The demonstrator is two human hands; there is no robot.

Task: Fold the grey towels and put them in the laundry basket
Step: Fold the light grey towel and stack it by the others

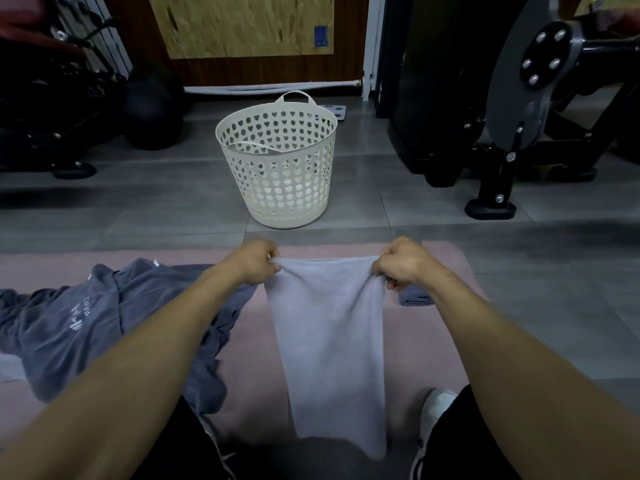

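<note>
Grey tiled floor [450,202], pink mat [252,386], black gym machines [519,98].

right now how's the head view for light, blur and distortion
Head view: dim overall, darkest in the corners; wide-angle bending stretches the forearms and curves the floor lines; the light grey towel and laundry basket are sharp enough, while the board on the far wall looks smeared.

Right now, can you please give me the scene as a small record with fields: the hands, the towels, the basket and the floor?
left hand: pinches the top left corner of the light grey towel
right hand: pinches its top right corner
light grey towel: hangs stretched between both hands
dark grey towels: crumpled on the pink mat, left side
small folded towel: by the right wrist
laundry basket: white, upright, beyond the mat
</note>
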